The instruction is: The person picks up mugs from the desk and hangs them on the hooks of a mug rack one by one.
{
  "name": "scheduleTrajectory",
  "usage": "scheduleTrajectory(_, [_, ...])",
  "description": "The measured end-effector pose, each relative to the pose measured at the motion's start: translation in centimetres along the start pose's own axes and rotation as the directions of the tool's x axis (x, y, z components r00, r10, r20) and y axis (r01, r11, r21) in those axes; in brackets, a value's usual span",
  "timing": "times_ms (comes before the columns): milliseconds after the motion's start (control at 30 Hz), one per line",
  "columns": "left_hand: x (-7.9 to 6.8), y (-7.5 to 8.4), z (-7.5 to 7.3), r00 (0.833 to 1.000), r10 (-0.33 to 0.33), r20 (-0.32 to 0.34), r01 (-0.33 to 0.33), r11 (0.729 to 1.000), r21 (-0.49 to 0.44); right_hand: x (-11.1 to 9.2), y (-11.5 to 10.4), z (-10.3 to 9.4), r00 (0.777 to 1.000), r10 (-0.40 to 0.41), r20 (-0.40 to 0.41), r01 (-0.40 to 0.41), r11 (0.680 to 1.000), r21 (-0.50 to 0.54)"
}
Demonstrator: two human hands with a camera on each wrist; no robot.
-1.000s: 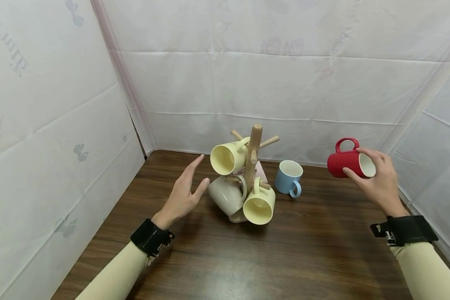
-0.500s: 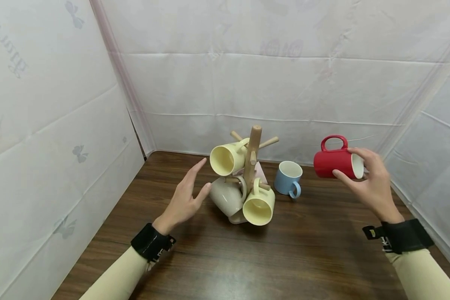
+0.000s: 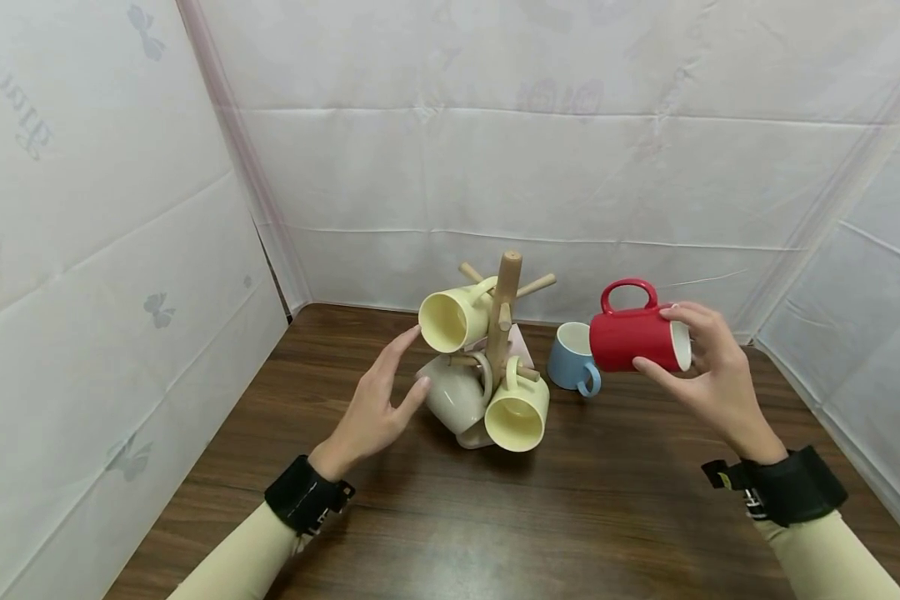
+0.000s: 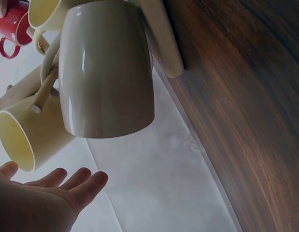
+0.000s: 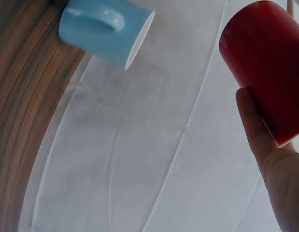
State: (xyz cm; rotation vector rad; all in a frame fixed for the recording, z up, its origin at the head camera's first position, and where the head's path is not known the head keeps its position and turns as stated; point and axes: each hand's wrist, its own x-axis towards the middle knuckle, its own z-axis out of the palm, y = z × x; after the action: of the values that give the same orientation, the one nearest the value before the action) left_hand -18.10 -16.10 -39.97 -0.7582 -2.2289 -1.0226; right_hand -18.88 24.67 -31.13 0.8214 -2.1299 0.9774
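Note:
My right hand holds a red mug sideways in the air, thumb below and fingers near its rim. The mug's handle points up and its white mouth faces right. Left of it stands a wooden mug tree. An upper yellow mug, a lower yellow mug and a grey-white mug hang on its pegs. My left hand is beside the tree's left side, fingers extended, holding nothing. In the left wrist view its fingers lie close to the yellow mug; contact is unclear.
A blue mug stands upright on the dark wooden table, right of the tree and partly behind the red mug. A pinkish thing shows behind the tree. White sheeting encloses the back and sides.
My right hand has carried the red mug left, toward the mug tree, until it overlaps the blue mug in view. The left hand has shifted slightly right, closer to the hanging mugs.

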Motion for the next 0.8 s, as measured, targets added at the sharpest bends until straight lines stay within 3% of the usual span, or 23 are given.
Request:
scheduleTrajectory(267, [-0.2, 0.4, 0.5, 0.999, 0.033, -0.02, -0.033, 0.999, 0.016, 0.3, -2.2, 1.1, 0.997, -0.07, 0.027, 0.067, 0.991, 0.115])
scheduleTrajectory(567, [0.1, 0.9, 0.8, 0.991, 0.1, -0.087, -0.102, 0.995, -0.013, 0.2, -3.8, 2.0, 0.992, -0.123, 0.04, 0.117, 0.983, 0.14])
scheduleTrajectory(800, [0.5, 2.8, 0.4, 0.98, 0.141, -0.143, -0.146, 0.989, -0.03, 0.1, -4.4, 2.9, 0.987, -0.151, 0.05, 0.142, 0.978, 0.152])
